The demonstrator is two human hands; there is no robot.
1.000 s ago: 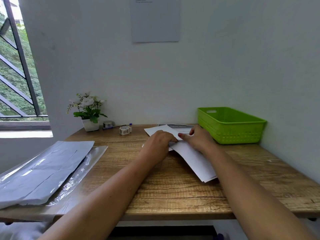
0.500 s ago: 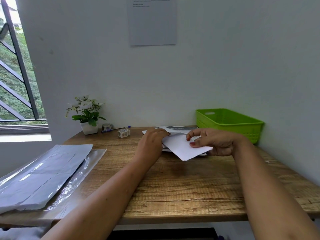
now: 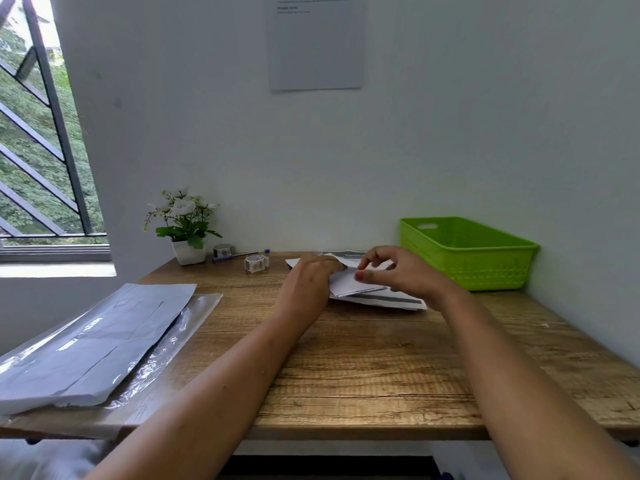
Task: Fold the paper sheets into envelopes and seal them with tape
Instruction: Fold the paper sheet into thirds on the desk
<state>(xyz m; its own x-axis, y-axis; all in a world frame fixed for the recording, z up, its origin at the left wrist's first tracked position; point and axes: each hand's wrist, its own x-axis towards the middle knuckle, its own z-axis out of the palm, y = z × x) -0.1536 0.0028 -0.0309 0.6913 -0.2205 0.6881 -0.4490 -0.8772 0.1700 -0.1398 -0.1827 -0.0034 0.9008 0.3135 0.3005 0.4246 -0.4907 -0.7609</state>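
A white paper sheet, partly folded, lies at the back middle of the wooden table on top of a printed sheet with a dark stripe. My left hand holds down the sheet's left part with curled fingers. My right hand pinches the folded-over flap between thumb and fingers, slightly above the table. A small tape roll in a clear dispenser stands left of the paper. A second roll sits behind it.
A green plastic basket stands at the back right against the wall. A potted white flower and a blue pen are at the back left. A stack of paper in clear plastic wrap covers the table's left side.
My right hand has lifted the sheet's near end off the table and folded it back toward the wall. The left hand stayed on the sheet's left part.
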